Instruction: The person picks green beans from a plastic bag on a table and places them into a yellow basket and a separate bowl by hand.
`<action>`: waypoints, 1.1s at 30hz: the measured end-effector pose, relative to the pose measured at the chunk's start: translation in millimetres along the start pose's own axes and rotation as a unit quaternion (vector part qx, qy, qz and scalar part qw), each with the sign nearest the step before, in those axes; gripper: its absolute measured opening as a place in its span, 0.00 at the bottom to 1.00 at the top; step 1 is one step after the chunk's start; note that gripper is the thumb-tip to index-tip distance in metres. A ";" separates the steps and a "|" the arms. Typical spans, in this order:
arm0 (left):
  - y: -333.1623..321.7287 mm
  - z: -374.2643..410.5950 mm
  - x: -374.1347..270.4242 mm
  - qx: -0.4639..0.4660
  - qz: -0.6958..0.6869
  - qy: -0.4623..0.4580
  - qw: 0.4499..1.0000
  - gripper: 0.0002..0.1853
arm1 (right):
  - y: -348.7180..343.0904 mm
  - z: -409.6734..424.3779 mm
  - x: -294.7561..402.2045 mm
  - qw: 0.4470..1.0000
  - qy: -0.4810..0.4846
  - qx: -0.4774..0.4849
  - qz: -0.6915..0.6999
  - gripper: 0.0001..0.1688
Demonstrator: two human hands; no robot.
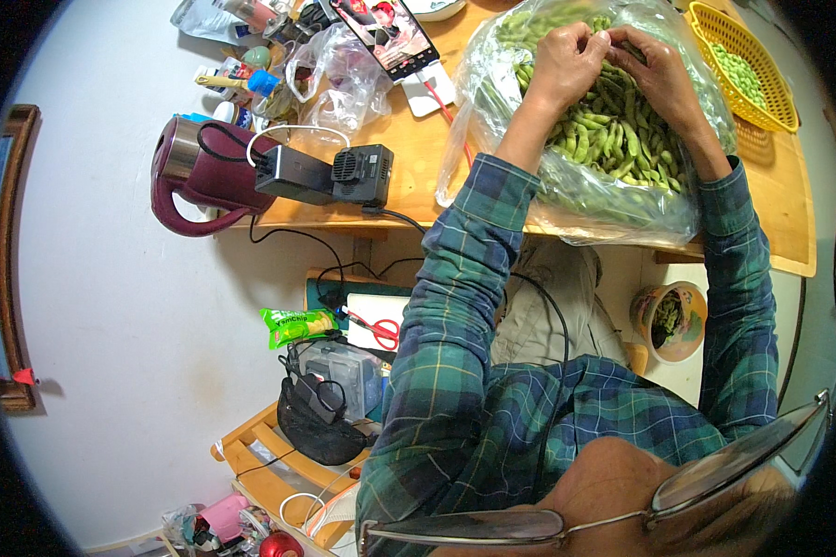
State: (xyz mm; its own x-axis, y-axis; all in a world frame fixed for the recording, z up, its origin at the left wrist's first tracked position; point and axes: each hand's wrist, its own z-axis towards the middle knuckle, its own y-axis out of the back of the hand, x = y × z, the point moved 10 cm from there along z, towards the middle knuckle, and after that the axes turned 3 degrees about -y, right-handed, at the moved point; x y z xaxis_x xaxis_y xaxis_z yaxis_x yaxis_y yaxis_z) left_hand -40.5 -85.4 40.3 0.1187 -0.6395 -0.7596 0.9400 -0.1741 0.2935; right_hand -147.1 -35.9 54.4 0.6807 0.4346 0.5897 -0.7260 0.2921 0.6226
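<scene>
A large clear plastic bag (501, 76) of green soybean pods (616, 143) lies spread open on the wooden table before me. Above the pods, my left hand (570, 66) and my right hand (655, 80) meet at the fingertips. Their thumbs and index fingers are pinched together on what looks like one pod, mostly hidden by the fingers. To the right of the bag, a yellow plastic basket (773, 108) holds shelled green soybeans (737, 75).
A lit phone (389, 35) lies left of the bag, with a red cable (440, 101). Farther left are a maroon electric kettle (212, 167) and black power blocks (296, 174). A tub (693, 324) with dark scraps stands below the table's edge (752, 259). Red-handled scissors (383, 333) lie lower left.
</scene>
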 end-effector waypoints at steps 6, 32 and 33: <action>-0.3 0.4 -1.2 0.003 -0.035 0.017 0.999 0.17 | 11.5 1.2 17.9 0.997 0.061 -0.036 -0.015 0.09; -6.5 2.2 -2.4 -0.002 -0.027 -0.058 0.998 0.18 | 13.7 0.8 13.1 0.997 0.057 -0.026 0.040 0.09; -4.2 2.2 0.8 -0.002 -0.058 -0.019 0.998 0.17 | 14.0 1.2 14.0 0.997 0.055 -0.030 0.053 0.09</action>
State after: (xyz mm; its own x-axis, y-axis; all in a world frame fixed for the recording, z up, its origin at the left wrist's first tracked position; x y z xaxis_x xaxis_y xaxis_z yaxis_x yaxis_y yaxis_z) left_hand -45.0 -86.8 39.7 -0.0035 -0.6425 -0.7663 0.9479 -0.2462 0.2020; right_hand -147.6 -26.7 72.0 0.5869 0.5561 0.5885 -0.8003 0.2882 0.5258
